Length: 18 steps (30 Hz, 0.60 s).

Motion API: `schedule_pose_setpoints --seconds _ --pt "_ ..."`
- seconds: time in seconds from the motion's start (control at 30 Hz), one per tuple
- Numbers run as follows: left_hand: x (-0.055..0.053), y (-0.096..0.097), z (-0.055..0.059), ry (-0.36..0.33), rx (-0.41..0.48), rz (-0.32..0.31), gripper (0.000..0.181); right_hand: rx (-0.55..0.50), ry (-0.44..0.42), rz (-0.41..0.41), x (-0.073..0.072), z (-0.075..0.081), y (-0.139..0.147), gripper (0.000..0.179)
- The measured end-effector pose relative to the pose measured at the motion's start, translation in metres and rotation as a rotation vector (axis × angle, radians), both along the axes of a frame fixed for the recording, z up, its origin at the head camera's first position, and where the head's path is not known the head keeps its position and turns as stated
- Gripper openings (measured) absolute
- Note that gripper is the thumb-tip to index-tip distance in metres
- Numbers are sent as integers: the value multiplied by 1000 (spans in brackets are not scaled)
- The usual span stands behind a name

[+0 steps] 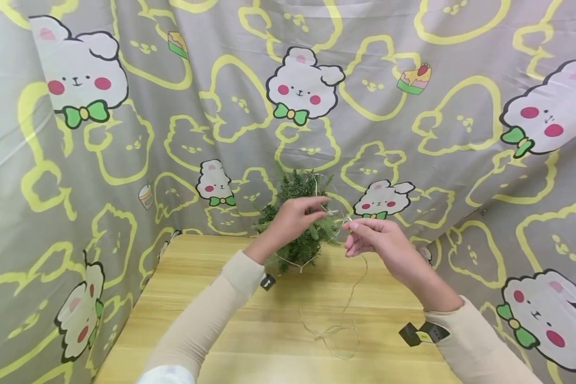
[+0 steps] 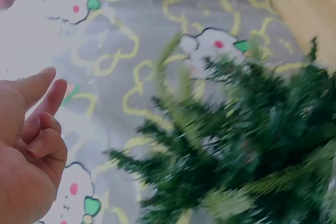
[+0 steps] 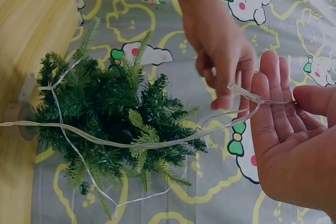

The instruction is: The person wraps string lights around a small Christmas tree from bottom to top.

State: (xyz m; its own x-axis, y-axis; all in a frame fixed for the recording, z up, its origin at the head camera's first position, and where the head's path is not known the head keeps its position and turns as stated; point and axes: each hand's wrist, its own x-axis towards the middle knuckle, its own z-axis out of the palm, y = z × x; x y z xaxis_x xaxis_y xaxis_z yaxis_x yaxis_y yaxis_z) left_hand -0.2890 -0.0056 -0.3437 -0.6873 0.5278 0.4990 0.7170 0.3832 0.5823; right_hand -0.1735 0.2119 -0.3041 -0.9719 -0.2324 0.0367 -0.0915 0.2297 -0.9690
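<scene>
A small artificial Christmas tree (image 1: 300,242) stands on the wooden table, with a thin string-light wire (image 3: 79,153) draped around its branches. My right hand (image 1: 384,242) is to the right of the tree and holds the wire by its thumb and fingers. In the right wrist view, a small clear bulb (image 3: 243,92) on the wire lies at the fingers of that hand (image 3: 294,145). My left hand (image 1: 295,218) is in front of the tree's upper part, near the wire. Its thumb and forefinger (image 2: 39,85) extend, and nothing shows between them in the left wrist view.
More loose wire (image 1: 333,333) lies tangled on the table (image 1: 211,320) in front of the tree. A grey curtain (image 1: 240,144) printed with white bunnies surrounds the table at the back and sides. Dark straps (image 1: 422,334) sit at the wrists.
</scene>
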Motion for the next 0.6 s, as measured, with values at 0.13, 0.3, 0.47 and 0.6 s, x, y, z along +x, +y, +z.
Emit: schedule_pose_setpoints --seconds 0.13,0.3,0.47,0.6 --pt "3 6 -11 14 -26 -32 31 -1 -18 5 -2 -3 -4 42" --pt "-4 10 -15 91 -11 -9 18 -3 -16 20 -4 -7 -9 41" --pt "-21 8 -7 316 -45 80 15 -17 -21 47 -6 -11 -15 39" --pt "-43 3 4 421 -48 192 15 -14 -35 70 -7 -16 -20 38"
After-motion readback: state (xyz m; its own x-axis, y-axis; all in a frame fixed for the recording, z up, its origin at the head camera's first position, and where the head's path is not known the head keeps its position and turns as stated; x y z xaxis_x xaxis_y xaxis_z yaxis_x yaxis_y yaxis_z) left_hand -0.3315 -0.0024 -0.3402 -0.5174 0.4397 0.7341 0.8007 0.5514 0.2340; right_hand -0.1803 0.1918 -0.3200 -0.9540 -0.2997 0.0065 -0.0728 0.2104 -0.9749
